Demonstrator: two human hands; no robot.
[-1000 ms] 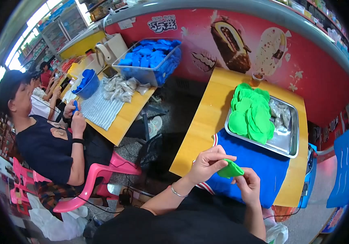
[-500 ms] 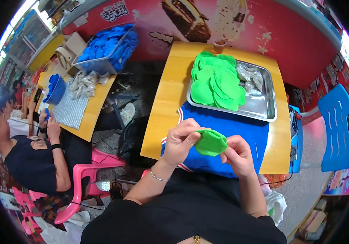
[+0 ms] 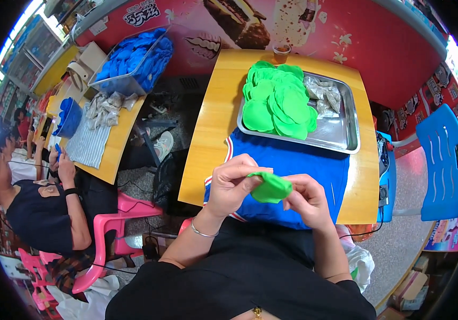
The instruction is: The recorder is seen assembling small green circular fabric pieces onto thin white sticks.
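Observation:
Over the near edge of the table, both my hands grip a small bright green fabric piece [image 3: 270,189] by its edges. My left hand [image 3: 231,186] pinches its left side between thumb and fingers. At its right edge the fingers of my right hand [image 3: 310,199] are closed on it. Beneath my hands a blue cloth [image 3: 298,162] with a striped trim lies spread on the table. Just beyond it, a pile of flat, rounded green fabric pieces [image 3: 278,104] fills the left of a metal tray [image 3: 341,143]. Small clear packets [image 3: 325,97] lie beside the pile.
A cup of brown liquid [image 3: 281,52] stands at the table's back edge. To the right is a blue chair [image 3: 442,165]. On the left, a person [image 3: 42,208] sits by another table with a bin of blue pieces [image 3: 133,61], packets [image 3: 103,109] and a blue bowl [image 3: 69,120].
The green piece has tilted, and its right end looks narrower. My right fingers have shifted along that edge. The whole view has moved slightly.

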